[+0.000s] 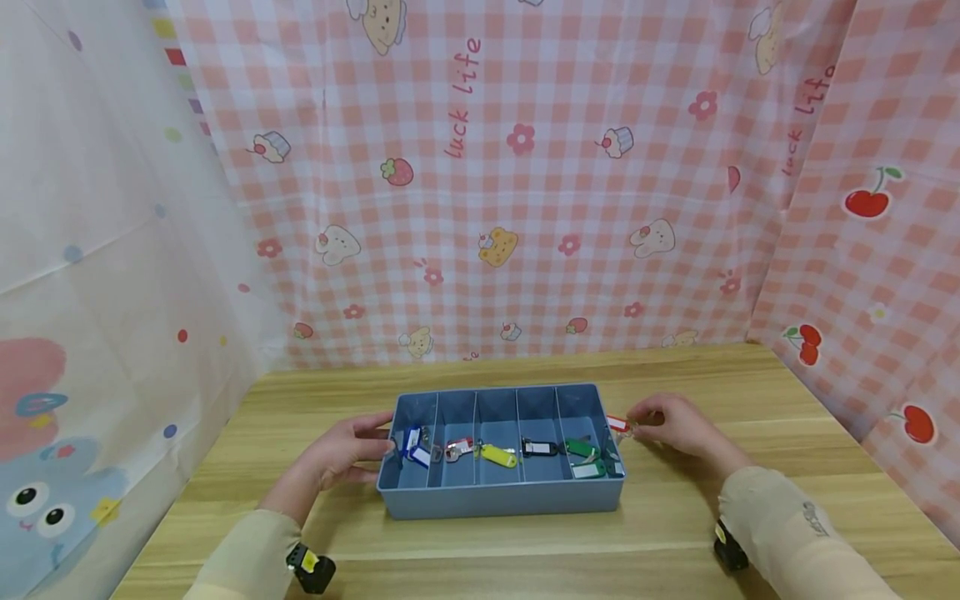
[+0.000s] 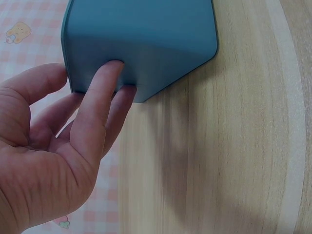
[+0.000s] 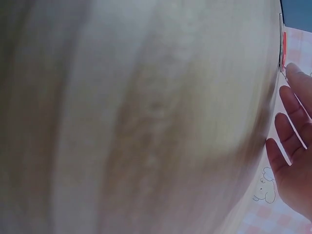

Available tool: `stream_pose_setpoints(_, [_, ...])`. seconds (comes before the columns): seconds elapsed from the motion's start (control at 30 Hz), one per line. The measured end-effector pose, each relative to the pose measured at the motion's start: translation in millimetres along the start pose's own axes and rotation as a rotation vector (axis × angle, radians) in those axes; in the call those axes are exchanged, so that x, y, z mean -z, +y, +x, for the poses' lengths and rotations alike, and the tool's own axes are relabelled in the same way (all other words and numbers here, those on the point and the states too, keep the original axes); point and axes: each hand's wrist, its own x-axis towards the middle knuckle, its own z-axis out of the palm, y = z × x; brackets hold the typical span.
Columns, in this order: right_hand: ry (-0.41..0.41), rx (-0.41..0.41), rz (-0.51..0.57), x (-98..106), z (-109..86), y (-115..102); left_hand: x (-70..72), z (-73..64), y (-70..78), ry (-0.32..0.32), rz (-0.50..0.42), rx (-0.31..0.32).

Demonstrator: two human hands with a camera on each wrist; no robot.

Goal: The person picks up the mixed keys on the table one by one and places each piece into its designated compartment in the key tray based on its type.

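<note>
A blue-grey divided box point(image 1: 501, 502) sits on the table with keys on coloured tags in its compartments. My left hand point(image 1: 352, 454) grips its left end; in the left wrist view, fingers point(image 2: 100, 102) press the outer wall and one digit reaches the rim. Just beyond the right end is a red key tag point(image 1: 617, 423) with a metal ring. My right hand point(image 1: 671, 423) pinches it at the ring end with thumb and forefinger. The other right fingers point(image 3: 290, 134) spread apart. Much of the key is hidden.
From left to right the compartments hold blue tags point(image 1: 420, 455), a red tag point(image 1: 459, 450), a yellow tag point(image 1: 498, 456), a black tag point(image 1: 539, 448) and green tags point(image 1: 588, 471). A pink checked cloth point(image 1: 510, 200) hangs behind the wooden table point(image 1: 480, 550).
</note>
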Motion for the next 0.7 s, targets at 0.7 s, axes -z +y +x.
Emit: stream_pose_setpoints(0.7, [0.0,-0.037,-0.049,-4,2.6,-9,0.1,-0.4,0.7,0.001,0.004,0.007])
